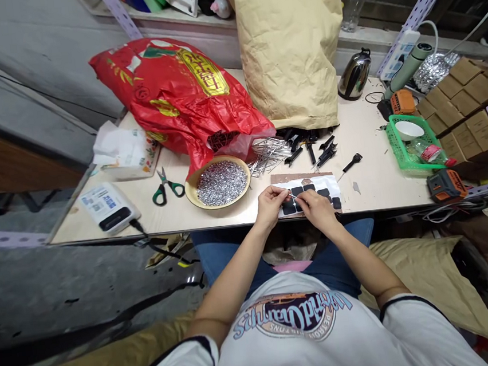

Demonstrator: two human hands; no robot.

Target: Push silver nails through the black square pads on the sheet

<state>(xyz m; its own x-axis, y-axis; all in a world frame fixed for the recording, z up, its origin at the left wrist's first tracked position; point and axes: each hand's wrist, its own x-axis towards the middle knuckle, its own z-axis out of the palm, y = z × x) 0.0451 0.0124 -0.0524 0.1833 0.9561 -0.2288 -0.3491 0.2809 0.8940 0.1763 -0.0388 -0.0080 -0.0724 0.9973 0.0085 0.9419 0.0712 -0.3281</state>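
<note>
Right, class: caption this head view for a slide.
Left hand and right hand pinch a white sheet of black pads beside a metal-filled bowl.

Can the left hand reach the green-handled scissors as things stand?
Probably yes: the scissors lie in the open just past the bowl, though the left hand is pinching the sheet of black pads.

Left hand (268, 205) and right hand (318, 209) hide part of the pad sheet (327, 184).
</note>
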